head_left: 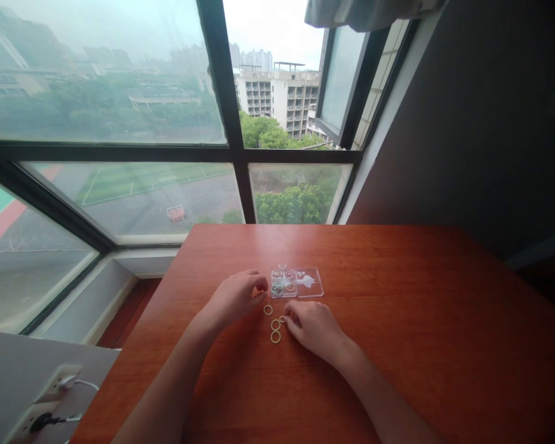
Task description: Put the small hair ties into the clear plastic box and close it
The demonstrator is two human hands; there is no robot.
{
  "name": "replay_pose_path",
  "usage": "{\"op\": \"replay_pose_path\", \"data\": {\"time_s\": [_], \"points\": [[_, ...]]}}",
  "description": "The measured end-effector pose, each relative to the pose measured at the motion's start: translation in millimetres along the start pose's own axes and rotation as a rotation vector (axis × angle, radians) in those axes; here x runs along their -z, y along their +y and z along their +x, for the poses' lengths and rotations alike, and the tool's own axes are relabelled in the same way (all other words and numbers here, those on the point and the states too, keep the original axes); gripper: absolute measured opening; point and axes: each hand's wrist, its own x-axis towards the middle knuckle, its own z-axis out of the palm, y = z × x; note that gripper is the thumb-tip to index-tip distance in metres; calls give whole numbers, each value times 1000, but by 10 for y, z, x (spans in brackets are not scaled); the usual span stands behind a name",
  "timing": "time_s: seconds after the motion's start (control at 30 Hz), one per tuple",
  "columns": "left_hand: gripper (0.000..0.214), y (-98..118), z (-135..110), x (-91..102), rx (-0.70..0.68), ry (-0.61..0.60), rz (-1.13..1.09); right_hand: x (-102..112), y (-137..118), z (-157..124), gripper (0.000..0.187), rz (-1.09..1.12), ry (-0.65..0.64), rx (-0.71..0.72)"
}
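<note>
My right hand (pixel 315 324) rests low over the table with thumb and fingers pinched on a small pale yellow-green ring (pixel 280 319). Two similar rings, an upper one (pixel 272 325) and a lower one (pixel 275 342), lie one below the other just left of its fingertips. A further ring (pixel 268 315) lies between my two hands. My left hand (pixel 239 297) is beside the left edge of a clear plastic box (pixel 284 295), its fingers curled and thumb slightly apart, with nothing visible in them. In the box's compartments sit several rings in green, pink and pale tones.
The box's clear lid (pixel 318 287), with a white figure on it, lies open to the right. Everything stands on a reddish-brown wooden table (pixel 398 277). Windows (pixel 166 197) rise beyond its far edge. Wall sockets with plugs (pixel 41 421) are at lower left.
</note>
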Motion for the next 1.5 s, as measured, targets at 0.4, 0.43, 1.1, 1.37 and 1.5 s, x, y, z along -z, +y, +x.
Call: {"op": "replay_pose_path", "data": {"time_s": [0.4, 0.43, 1.1, 1.37, 1.5], "points": [[10, 45, -39, -58, -1, -149, 18, 35, 92, -2, 8, 59, 27, -94], [10, 67, -36, -62, -11, -151, 10, 35, 94, -3, 8, 62, 25, -106], [13, 235, -10, -139, -40, -124, 32, 105, 177, 29, 7, 40, 124, -212], [14, 162, 0, -153, 1, -87, 27, 145, 447, 77, 11, 128, 224, -309], [14, 171, 1, -150, -1, -93, 26, 108, 463, 94, 11, 162, 209, -282]]}}
